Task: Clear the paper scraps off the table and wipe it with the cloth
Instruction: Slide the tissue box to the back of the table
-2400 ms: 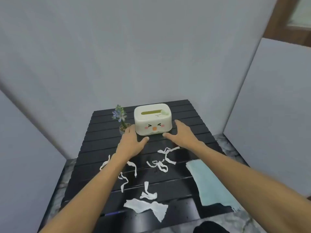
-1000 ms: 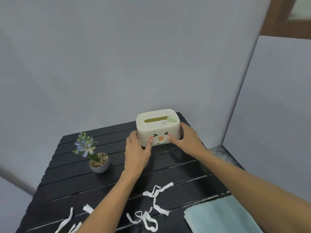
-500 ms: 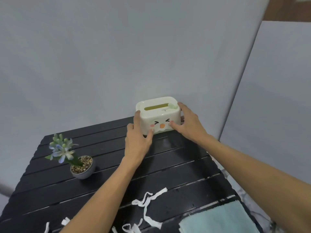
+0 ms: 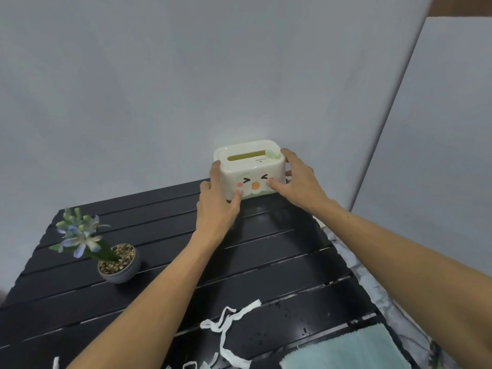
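A cream tissue box (image 4: 249,166) with a cartoon face stands at the far right corner of the black slatted table (image 4: 165,265). My left hand (image 4: 217,206) grips its left side and my right hand (image 4: 299,182) grips its right side. White paper scraps (image 4: 226,326) lie on the near part of the table, more of them cut off at the bottom edge. A light blue cloth (image 4: 348,350) lies at the near right corner, partly out of view.
A small grey pot with a blue flower (image 4: 117,265) stands on the left of the table. Grey wall panels close in behind and to the right. A marbled floor (image 4: 372,283) shows past the table's right edge.
Both hands closed on the tissue box and slid it from the table's middle to the far right corner. The view shifted up, so most scraps and cloth dropped out of view.
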The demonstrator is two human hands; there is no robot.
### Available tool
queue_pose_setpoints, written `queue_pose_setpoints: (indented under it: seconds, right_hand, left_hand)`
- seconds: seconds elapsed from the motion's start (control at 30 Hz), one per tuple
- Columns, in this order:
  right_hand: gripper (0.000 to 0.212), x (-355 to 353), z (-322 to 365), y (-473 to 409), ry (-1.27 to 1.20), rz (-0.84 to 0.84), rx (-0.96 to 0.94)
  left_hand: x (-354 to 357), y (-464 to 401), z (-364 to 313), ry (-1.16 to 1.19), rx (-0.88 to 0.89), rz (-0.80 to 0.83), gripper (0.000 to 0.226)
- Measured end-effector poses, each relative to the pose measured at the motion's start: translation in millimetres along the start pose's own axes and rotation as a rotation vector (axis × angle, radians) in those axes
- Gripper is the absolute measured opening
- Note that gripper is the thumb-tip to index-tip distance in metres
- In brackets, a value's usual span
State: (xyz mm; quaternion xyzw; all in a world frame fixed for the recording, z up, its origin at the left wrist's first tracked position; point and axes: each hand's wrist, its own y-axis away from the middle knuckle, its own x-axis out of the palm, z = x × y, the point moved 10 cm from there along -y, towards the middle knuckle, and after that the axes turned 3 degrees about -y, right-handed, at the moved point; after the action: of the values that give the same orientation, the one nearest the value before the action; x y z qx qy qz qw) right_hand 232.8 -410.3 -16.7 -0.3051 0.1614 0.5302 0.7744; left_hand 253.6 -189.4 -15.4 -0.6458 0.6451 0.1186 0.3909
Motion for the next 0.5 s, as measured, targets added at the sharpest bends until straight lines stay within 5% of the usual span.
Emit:
queue_pose_setpoints:
  seconds: [0.3,0.5]
  right_hand:
    - [0.081,2.4,0.2,3.6,-0.010,0.008,0.019]
    - [0.103,-1.8,-6.3,24.0,0.058,-0.013,0.159]
  left_hand:
    - [-1.0,0.0,3.4,0.015,-0.026,0.034,0.081]
    - [-10.7,17.7,9.9,0.005,-0.053,0.108,0.086]
